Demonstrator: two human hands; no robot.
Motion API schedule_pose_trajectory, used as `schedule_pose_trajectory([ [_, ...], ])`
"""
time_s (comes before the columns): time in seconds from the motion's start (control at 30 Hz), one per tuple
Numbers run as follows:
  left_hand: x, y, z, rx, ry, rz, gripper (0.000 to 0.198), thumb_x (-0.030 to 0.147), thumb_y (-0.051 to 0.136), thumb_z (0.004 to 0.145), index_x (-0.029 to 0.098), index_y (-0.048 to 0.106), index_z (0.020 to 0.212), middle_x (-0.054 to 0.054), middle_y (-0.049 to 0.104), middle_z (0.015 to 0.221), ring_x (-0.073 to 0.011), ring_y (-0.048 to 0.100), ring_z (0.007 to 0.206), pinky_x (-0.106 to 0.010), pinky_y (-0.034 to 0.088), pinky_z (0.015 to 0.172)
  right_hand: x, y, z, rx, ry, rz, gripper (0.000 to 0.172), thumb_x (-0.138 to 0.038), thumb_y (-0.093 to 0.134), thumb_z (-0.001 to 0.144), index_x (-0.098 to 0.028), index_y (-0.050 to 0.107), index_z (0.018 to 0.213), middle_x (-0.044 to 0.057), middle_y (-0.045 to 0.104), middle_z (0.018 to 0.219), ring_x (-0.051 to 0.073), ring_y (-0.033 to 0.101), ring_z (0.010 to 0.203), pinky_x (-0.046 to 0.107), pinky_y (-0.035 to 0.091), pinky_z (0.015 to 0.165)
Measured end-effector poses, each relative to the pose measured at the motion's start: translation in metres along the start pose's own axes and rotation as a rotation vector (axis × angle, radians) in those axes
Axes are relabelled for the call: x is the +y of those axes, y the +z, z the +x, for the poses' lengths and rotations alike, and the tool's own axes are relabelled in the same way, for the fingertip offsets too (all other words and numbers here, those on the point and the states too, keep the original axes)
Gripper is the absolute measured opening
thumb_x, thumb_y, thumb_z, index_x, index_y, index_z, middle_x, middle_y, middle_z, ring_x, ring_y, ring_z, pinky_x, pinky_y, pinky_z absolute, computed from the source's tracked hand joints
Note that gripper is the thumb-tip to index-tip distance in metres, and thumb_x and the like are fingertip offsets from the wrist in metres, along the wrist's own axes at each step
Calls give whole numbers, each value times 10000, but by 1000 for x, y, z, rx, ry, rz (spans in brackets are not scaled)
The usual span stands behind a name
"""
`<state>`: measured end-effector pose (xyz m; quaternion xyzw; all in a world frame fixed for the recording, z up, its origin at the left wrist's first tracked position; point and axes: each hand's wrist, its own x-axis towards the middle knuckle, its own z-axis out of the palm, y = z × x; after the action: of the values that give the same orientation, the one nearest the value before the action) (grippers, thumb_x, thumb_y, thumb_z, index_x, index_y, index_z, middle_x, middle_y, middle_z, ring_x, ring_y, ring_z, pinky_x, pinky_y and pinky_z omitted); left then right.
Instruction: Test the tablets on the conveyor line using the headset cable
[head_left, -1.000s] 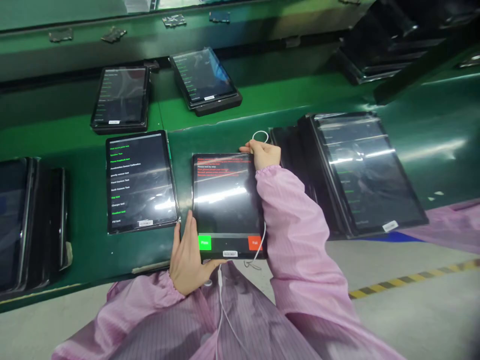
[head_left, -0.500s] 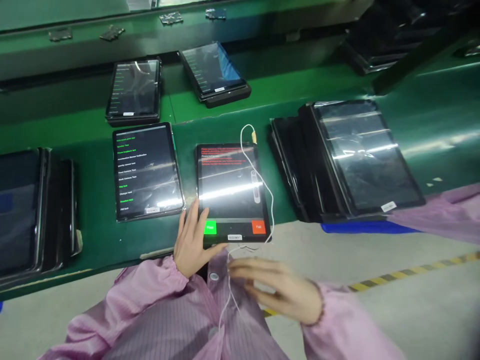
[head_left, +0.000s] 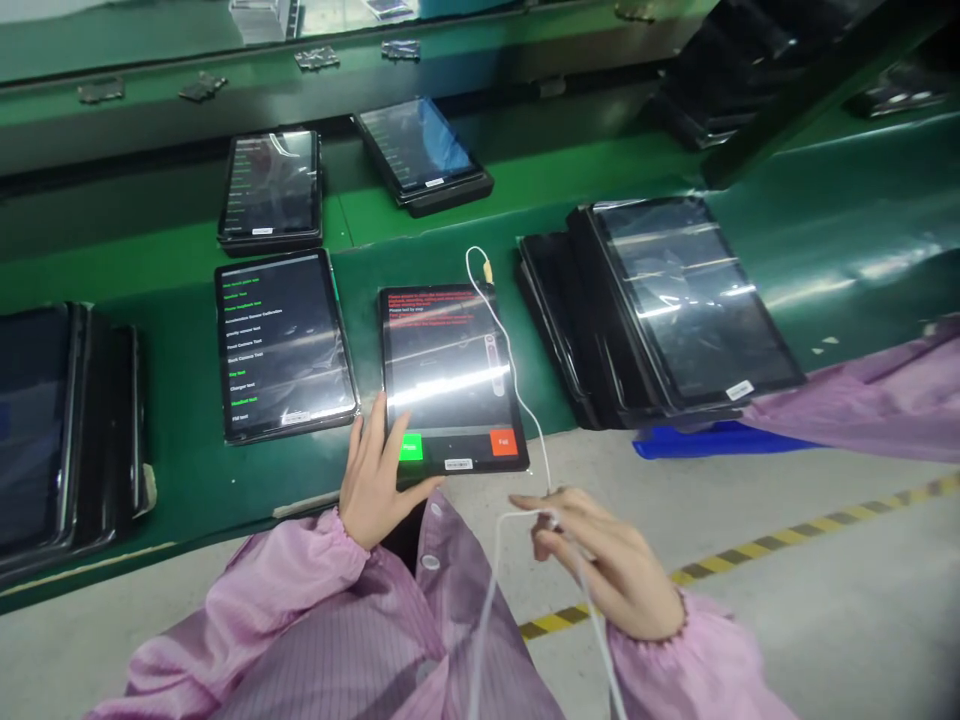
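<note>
A tablet (head_left: 442, 390) lies in front of me at the bench edge, with red text at the top and green and red buttons along the bottom. My left hand (head_left: 375, 480) rests with fingers spread on its lower left corner, a fingertip close by the green button. From a yellowish plug (head_left: 488, 271) at the tablet's top right corner, a white earphone cable (head_left: 529, 408) runs down to my right hand (head_left: 607, 560). The fingers of that hand pinch the cable where it splits. Left of this tablet lies a second tablet (head_left: 289, 345) showing a list in green and white text.
Stacked tablets stand on the right (head_left: 697, 300) and at the far left (head_left: 34, 430). Two more tablet piles (head_left: 271, 190) (head_left: 420, 150) sit on the lower green surface behind. A pink sleeve (head_left: 862, 400) reaches in at right, beside a blue object (head_left: 720, 443).
My right hand has moved right, away from my chest, drawing the earphone cable along with it. My left hand stays on the tablet's corner. The whole view has shifted slightly.
</note>
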<state>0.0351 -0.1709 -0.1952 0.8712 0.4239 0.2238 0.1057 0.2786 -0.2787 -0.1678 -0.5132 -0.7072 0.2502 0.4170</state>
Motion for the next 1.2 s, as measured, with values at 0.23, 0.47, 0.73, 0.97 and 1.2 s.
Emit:
schedule_pose_trajectory([
  [0.23,3,-5,5,-63,-135,-86,1084,522,724,807,162,31,1559,-271,273,1576,-380,263,1480,-621,298,1157,39,-4,28,198,495,-127,414,-535,441,968,-220,703,1027,52,722,812,186,694,706,287,542,647],
  [0.47,11,-15,6,-123,-235,-221,1152,417,784,759,245,-26,1559,-201,306,1585,-370,308,1465,-620,266,1186,75,16,56,169,617,88,655,-683,465,891,-215,588,1333,119,646,1307,286,596,1234,437,492,1041],
  [0.73,15,-35,-4,-133,-495,-525,802,399,633,889,280,187,1545,-121,350,1584,-324,367,1444,-565,337,1170,69,22,50,150,651,166,615,-634,488,916,-199,613,1332,114,583,1387,287,516,1321,449,432,1111],
  [0.97,2,-46,-29,-77,-359,-395,758,283,653,854,268,281,1515,-127,499,1474,-306,512,1340,-526,441,1110,50,27,38,24,534,208,536,-509,525,950,-206,553,1390,121,627,1327,261,616,1205,403,549,987],
  [1.2,-5,-48,-30,-44,-293,-379,700,250,624,869,254,316,1498,-120,558,1406,-272,571,1278,-466,480,1082,38,19,30,85,443,111,410,-442,535,957,-218,609,1293,116,677,1252,233,680,1102,336,594,906],
])
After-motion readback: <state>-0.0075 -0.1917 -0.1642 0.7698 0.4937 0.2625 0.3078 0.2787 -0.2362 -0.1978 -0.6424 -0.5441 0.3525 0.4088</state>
